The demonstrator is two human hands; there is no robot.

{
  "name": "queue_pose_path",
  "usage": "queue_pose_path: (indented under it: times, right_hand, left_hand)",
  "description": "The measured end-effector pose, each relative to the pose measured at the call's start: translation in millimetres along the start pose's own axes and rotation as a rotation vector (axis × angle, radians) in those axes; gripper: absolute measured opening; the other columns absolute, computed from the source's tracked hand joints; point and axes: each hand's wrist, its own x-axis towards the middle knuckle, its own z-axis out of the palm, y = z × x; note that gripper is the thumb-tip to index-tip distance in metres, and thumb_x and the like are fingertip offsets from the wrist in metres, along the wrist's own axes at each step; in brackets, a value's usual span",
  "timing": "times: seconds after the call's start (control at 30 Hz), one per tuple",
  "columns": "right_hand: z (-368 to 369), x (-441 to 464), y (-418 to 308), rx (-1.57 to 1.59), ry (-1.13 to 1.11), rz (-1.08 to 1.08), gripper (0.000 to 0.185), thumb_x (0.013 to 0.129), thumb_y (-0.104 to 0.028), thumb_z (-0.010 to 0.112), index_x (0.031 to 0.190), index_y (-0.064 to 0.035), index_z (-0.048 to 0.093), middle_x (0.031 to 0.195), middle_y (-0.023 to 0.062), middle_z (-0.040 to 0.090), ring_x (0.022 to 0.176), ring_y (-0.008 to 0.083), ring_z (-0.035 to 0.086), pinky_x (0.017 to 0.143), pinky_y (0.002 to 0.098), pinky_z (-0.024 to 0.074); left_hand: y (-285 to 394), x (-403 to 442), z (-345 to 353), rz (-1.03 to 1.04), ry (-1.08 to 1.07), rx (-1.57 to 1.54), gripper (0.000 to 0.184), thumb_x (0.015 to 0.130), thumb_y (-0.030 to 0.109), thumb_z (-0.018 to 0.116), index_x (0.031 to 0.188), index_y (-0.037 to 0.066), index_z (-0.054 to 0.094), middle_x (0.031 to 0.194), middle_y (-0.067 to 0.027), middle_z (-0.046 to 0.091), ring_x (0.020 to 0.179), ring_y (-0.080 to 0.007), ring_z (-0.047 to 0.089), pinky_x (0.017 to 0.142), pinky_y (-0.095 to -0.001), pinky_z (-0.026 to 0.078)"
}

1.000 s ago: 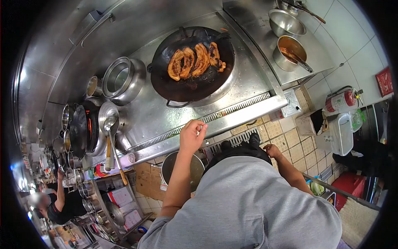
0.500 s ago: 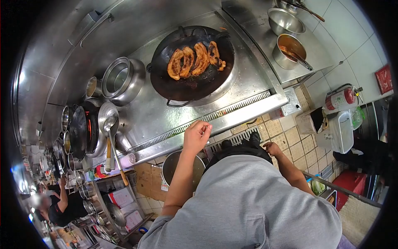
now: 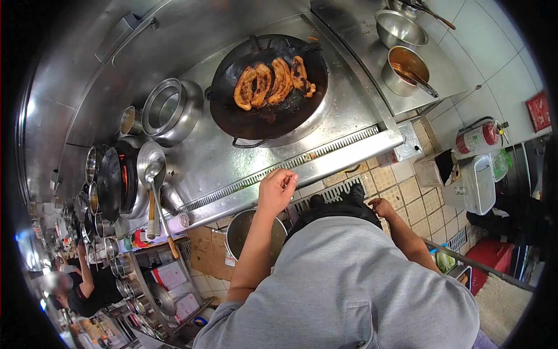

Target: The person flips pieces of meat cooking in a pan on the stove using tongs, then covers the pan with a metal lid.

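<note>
My left hand (image 3: pixel 278 190) is held over the front edge of the steel counter (image 3: pixel 349 160), its fingers curled together with nothing in them. Beside my right hip hangs my right hand (image 3: pixel 381 207), empty, its fingers loosely bent and a little apart. Farther back, a large black wok (image 3: pixel 232 119) stands on the counter, touched by neither hand. Several browned pieces of meat (image 3: pixel 281 80) lie side by side in it, charred in places.
Steel pots (image 3: pixel 164 109) and a skimmer (image 3: pixel 151 158) are at the left. A sauce pot (image 3: pixel 406 71) and a bowl (image 3: pixel 401 29) stand at the back right. Below the counter is a large pot (image 3: pixel 239 234). Another person (image 3: pixel 99 288) is at the far left.
My left hand has shifted slightly right along the counter edge. The other person's arm at the far left has moved. The meat lies as before in the wok.
</note>
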Motion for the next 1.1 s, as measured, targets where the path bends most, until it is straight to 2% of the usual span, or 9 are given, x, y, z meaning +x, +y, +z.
queue_pose_path:
  times: [0.37,0.43,0.73,1.1]
  right_hand:
    - [0.6,0.1,6.0,0.052,0.006,0.011,0.026,0.074,-0.012,0.045,0.086,-0.0080,0.067,0.073,0.0138,0.064,0.065,0.0218,0.063,0.063,0.0316,0.0489]
    - [5.2,9.2,22.4,0.031,-0.002,-0.093,0.025,0.073,-0.012,0.045,0.085,-0.0083,0.067,0.072,0.0131,0.064,0.064,0.0215,0.062,0.063,0.0315,0.0488]
    - [3.7,6.5,17.2,0.037,-0.004,-0.007,0.026,0.072,-0.011,0.045,0.086,-0.0067,0.067,0.069,0.0134,0.063,0.063,0.0202,0.061,0.061,0.0308,0.0478]
    - [4.6,6.2,17.8,0.096,-0.001,-0.056,0.026,0.071,-0.009,0.045,0.085,-0.0051,0.067,0.069,0.0148,0.063,0.061,0.0210,0.061,0.059,0.0318,0.0484]
  left_hand:
    - [0.3,-0.7,1.6,-0.004,0.004,0.006,0.011,0.077,0.013,0.061,0.075,0.003,0.057,0.059,-0.0048,0.049,0.048,-0.0134,0.044,0.045,-0.0257,0.036]
    - [-0.3,-1.1,2.0,-0.007,0.004,0.001,0.011,0.077,0.013,0.061,0.075,0.003,0.057,0.059,-0.0047,0.049,0.048,-0.0134,0.044,0.045,-0.0257,0.036]
    - [0.2,-3.0,2.5,-0.022,0.004,-0.009,0.011,0.077,0.013,0.061,0.074,0.003,0.057,0.059,-0.0051,0.048,0.048,-0.0141,0.044,0.045,-0.0263,0.036]
    - [2.6,-3.5,1.7,-0.020,0.012,-0.013,0.012,0.077,0.013,0.061,0.074,0.002,0.057,0.058,-0.0050,0.048,0.048,-0.0133,0.043,0.045,-0.0257,0.036]
